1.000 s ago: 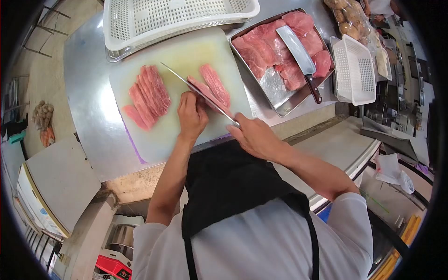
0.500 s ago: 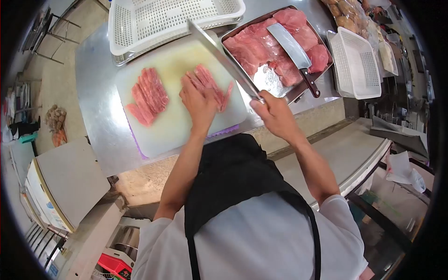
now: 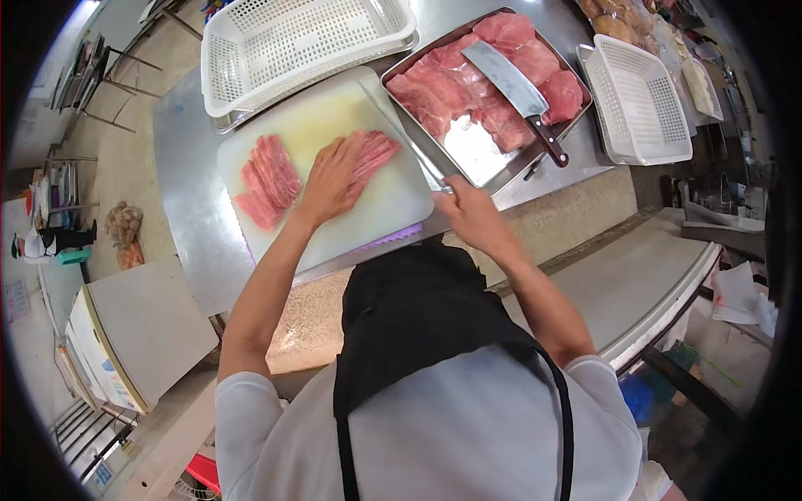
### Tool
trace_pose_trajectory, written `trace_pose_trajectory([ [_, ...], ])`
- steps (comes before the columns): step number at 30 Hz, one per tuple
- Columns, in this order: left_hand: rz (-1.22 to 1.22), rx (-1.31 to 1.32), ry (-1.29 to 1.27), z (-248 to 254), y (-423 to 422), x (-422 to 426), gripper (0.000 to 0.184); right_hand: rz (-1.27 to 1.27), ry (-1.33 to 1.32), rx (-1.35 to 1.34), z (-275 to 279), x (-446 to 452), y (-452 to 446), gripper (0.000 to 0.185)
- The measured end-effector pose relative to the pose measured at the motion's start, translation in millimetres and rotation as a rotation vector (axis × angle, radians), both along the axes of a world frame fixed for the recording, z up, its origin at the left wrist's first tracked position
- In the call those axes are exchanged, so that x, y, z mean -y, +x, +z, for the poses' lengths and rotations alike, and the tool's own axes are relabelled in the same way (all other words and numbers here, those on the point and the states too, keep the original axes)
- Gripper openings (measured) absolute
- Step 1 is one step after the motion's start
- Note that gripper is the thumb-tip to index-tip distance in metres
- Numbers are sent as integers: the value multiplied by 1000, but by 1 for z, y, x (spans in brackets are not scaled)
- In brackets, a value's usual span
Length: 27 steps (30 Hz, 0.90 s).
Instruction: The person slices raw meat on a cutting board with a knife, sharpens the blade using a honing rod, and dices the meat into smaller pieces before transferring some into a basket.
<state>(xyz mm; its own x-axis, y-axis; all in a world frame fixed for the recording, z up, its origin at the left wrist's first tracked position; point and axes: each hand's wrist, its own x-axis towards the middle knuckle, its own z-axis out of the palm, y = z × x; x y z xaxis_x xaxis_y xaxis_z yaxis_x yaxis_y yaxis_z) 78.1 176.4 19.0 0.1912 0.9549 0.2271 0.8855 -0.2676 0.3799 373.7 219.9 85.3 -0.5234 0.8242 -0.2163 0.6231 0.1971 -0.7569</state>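
My right hand (image 3: 469, 213) is closed round the handle of a long knife (image 3: 409, 134), whose thin blade lies along the right side of the white cutting board (image 3: 309, 238). Against the left side of a pile of sliced raw meat (image 3: 378, 157) rests my left hand (image 3: 332, 177), its fingers stretched out over the strips. Part of that pile is hidden under the fingers. A second pile of raw meat strips (image 3: 269, 182) sits on the board, left of my left hand and apart from it.
A metal tray (image 3: 493, 177) with large raw meat pieces stands to the right, a cleaver (image 3: 510, 79) lying across them. White perforated baskets (image 3: 309, 54) are behind the board. Another white basket (image 3: 639, 100) stands at the far right of the steel table (image 3: 188, 179).
The knife has dropped from a raised, slanting position to beside the board's right edge. My left hand has shifted to the left side of the right pile, whose strips now lie closer together.
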Motion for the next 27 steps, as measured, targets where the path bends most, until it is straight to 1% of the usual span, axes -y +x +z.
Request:
trace_pose_trajectory([
  [1,21,46,23,0,0,5,90,50,28,9,-2,2,-9,39],
  [2,106,21,-12,-1,5,10,90,118,59,36,1,7,-17,38],
  [4,268,-23,-90,0,26,24,90,166,5,16,0,17,-25,37],
  [5,265,-42,-80,0,30,31,89,191,-22,11,-2,20,-25,37],
  [6,264,-59,-70,1,34,38,88,197,-31,-14,-5,21,-20,42],
  [9,264,-92,-24,3,36,43,84,64,-304,-45,-13,17,-10,48],
  [12,329,-136,-3,1,43,43,81,-14,-502,57,27,2,-18,51],
  [15,400,-177,-34,-2,49,43,79,89,-254,63,23,5,-12,51],
  [16,422,-188,-51,-1,51,44,79,89,-241,61,28,9,-11,50],
  [19,456,-131,-14,14,55,43,62,81,-221,69,56,18,-7,49],
  [22,554,70,105,-5,47,23,40,80,-259,105,67,18,-10,48],
  [24,562,-33,62,-10,50,17,31,80,-284,135,66,14,-14,47],
  [25,565,-80,41,-9,52,13,26,106,-215,88,53,12,-17,47],
  [27,557,-72,72,-7,51,8,26,164,-82,-3,13,8,-27,45],
])
